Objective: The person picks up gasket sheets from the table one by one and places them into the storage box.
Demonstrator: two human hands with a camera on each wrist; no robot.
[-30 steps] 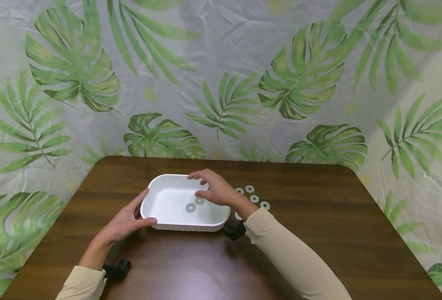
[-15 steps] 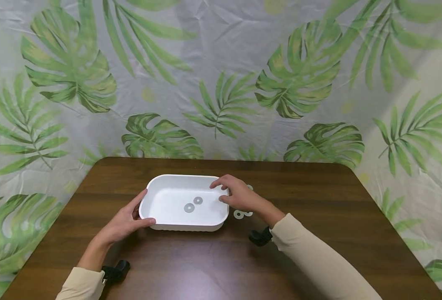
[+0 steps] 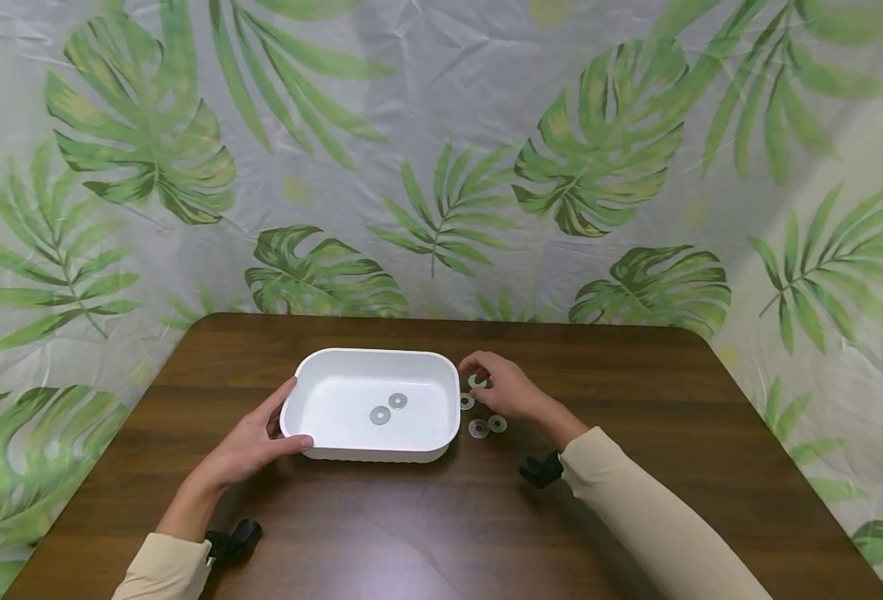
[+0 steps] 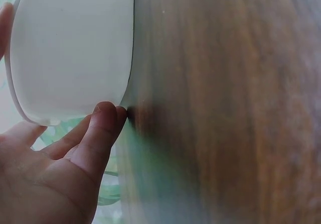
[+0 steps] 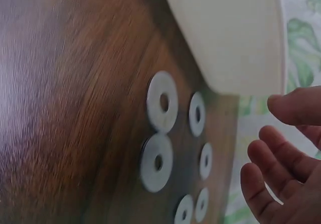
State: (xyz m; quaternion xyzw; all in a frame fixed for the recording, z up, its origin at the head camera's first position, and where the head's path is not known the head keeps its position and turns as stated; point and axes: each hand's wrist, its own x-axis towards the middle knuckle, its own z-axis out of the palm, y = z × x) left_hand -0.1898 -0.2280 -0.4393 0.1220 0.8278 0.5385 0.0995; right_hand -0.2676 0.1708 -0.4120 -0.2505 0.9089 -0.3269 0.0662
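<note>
A white rectangular tub with rounded corners stands on the table. Two flat metal washers lie inside it, close together. My left hand holds the tub's left end, thumb on the near side and fingers at the end wall. Just beyond the tub's right end, my right hand hovers low over loose washers, its fingers bent loosely and partly covering some. In the right wrist view, several washers lie flat on the wood and nothing shows between the fingers.
The dark wooden table has rounded far corners. Behind it hangs a pale cloth printed with green leaves. A black wrist device sits at the left wrist, another black device at the right.
My right hand has moved right, from above the tub to over the loose washers beside it. The left hand keeps its hold, and the two washers in the tub stay put.
</note>
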